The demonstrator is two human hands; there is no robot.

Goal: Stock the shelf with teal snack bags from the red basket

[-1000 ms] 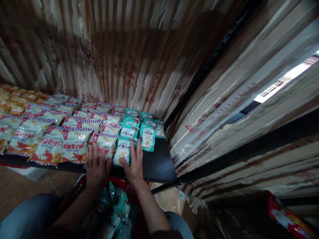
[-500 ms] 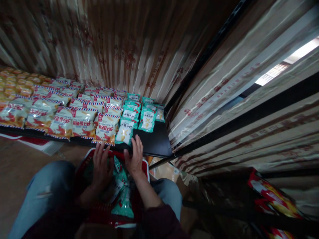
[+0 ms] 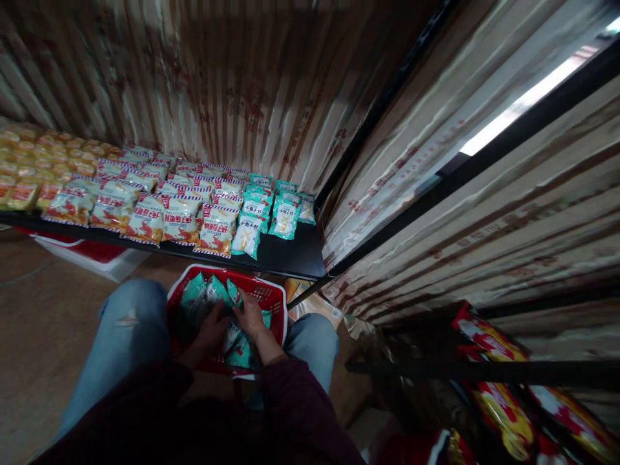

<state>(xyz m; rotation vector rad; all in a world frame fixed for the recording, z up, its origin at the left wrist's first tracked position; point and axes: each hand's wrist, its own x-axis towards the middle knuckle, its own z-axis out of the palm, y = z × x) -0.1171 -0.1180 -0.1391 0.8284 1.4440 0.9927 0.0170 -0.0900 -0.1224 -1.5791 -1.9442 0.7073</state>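
Both hands are down in a red basket [image 3: 274,290] with a white rim, standing between my knees. It holds several green-and-white snack packets [image 3: 195,292]. My right hand [image 3: 249,316] has its fingers curled against a small green snack packet [image 3: 234,292] that stands up near the basket's far side. Close beside it, my left hand [image 3: 213,329] reaches among the packets; its fingertips are dark and partly hidden, so its grip is unclear. Above the basket, green packets of the same kind [image 3: 248,236] stand in short rows at the right end of a black shelf [image 3: 290,258].
Left of the green packets are rows of white-and-orange snack bags [image 3: 216,229], then yellow packs [image 3: 62,155]. Pleated sheeting [image 3: 232,84] hangs behind. A black frame bar [image 3: 387,236] slants at right, above red-and-yellow packages [image 3: 504,413]. A white-and-red container [image 3: 104,255] sits beneath the shelf.
Both hands have drawn back from the shelf's front edge, down into the basket. The right hand is now at a green packet there. The view has shifted, showing more of the basket.
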